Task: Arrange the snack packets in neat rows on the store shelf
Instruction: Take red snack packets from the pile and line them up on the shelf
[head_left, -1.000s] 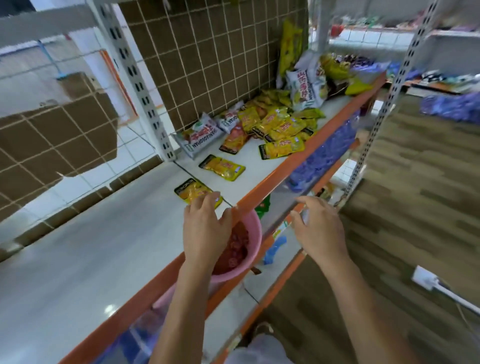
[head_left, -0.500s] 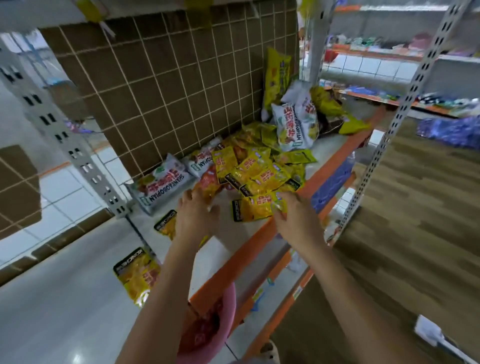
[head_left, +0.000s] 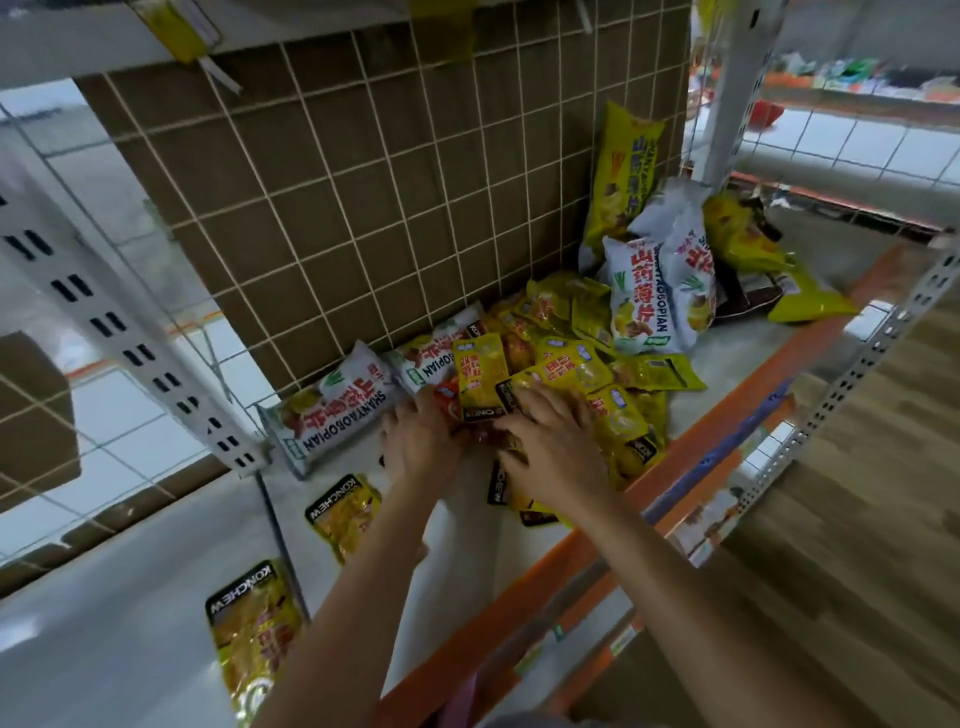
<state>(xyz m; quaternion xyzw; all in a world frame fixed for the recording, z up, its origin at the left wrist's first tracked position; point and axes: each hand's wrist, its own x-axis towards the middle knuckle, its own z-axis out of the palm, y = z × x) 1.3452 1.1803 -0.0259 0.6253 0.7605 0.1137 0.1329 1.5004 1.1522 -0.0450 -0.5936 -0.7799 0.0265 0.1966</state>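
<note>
Both hands were at the near edge of a loose pile of small yellow snack packets (head_left: 566, 364), which lay on the white store shelf (head_left: 737, 332) against the wire grid back panel (head_left: 363, 208).

The left hand (head_left: 421, 441) was palm down. Its fingers (head_left: 402, 418) were fairly straight, with the tips touching a red packet (head_left: 448, 400) at the left margin of the pile. They rested on the packet and were not curled round it.

The right hand (head_left: 553, 447) was also palm down, just beside the left. Its fingers (head_left: 524, 402) were spread and pressed on top of the yellow packets. A packet with a black KONCHEW strip (head_left: 500, 486) showed partly under the heel of this hand.

The packets in the pile overlapped at mixed angles and formed no row.

Two white SHANYAOBOPIAN bags (head_left: 332, 415) lay flat at the foot of the grid, left of the pile. Another white bag of the same kind (head_left: 644, 296) stood behind the pile. A tall yellow bag (head_left: 621, 171) leaned upright on the grid behind it.

Two single KONCHEW packets lay flat and apart from the pile. One (head_left: 343, 512) was near the left forearm. The other (head_left: 254, 639) was further left, past the divider.

The orange front rail (head_left: 519, 587) ran below both forearms. A pink basin (head_left: 462, 696) was partly visible under it.
</note>
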